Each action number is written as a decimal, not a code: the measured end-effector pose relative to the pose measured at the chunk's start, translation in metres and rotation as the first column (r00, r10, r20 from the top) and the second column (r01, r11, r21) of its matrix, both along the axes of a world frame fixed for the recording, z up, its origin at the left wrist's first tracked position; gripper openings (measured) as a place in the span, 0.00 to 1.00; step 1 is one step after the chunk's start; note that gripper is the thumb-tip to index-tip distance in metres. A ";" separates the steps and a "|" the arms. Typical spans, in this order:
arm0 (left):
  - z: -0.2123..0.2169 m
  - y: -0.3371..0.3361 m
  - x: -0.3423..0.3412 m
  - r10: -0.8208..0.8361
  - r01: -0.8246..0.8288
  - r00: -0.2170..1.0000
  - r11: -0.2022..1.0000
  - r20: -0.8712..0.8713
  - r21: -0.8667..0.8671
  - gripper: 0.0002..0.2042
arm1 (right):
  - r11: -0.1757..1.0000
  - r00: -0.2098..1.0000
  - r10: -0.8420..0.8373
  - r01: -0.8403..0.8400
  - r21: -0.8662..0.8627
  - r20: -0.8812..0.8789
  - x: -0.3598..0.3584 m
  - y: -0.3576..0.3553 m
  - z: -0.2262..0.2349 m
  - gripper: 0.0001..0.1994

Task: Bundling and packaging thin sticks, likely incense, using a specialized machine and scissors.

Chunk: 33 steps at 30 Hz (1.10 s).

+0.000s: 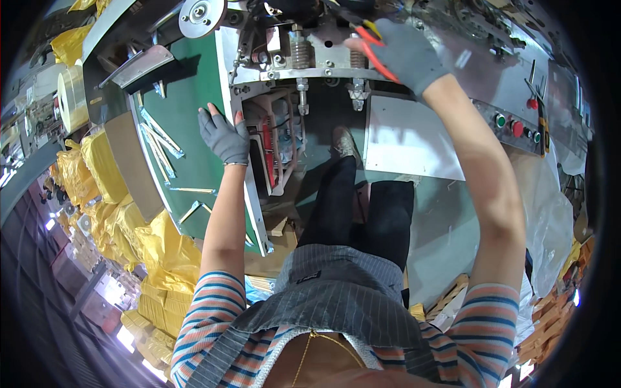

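Observation:
My left hand (224, 136), in a grey glove with bare fingertips, lies flat with fingers spread at the right edge of a green conveyor belt (194, 84). It holds nothing. Left of it, several slim wrapped sticks (158, 139) with blue-and-white ends lie scattered on the belt. My right hand (414, 57), gloved the same way, is raised over the machine (326, 55) at the far side. Its fingers are closed round red-handled pliers (373, 55) with yellow and black parts. The jaws point up and left among the machine parts, where their tips are hard to make out.
A metal disc wheel (202, 14) and a metal guide (147, 66) stand over the belt. Spring-loaded bolts (299, 58) jut from the machine. Push buttons (516, 128) and hanging tools (543, 123) are at right. Yellow sacks (107, 168) pile up at left.

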<state>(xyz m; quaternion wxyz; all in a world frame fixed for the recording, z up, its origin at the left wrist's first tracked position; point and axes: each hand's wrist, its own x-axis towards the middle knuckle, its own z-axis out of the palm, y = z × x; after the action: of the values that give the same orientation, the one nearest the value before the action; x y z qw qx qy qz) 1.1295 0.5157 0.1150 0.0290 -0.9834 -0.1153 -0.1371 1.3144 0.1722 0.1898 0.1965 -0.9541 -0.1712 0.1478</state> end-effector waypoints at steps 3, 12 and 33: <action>0.000 -0.003 0.000 -0.009 0.009 1.000 1.000 -0.008 0.002 0.33 | 0.996 0.998 -0.003 0.008 0.085 -0.061 -0.003 0.002 -0.001 0.38; 0.000 -0.002 0.000 0.003 -0.003 1.000 1.000 -0.004 -0.016 0.33 | 0.997 0.995 -0.068 0.072 0.042 -0.079 -0.017 0.002 0.004 0.37; 0.000 0.000 -0.001 0.006 -0.006 1.000 1.000 -0.005 -0.016 0.32 | 0.971 0.863 -0.040 0.153 0.184 -0.504 -0.023 0.022 0.047 0.43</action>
<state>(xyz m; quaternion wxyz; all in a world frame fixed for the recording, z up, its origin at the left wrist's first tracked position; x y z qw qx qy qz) 1.1287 0.5158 0.1150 0.0221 -0.9836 -0.1193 -0.1336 1.2918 0.1943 0.2372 0.3442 -0.8640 -0.0819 0.3582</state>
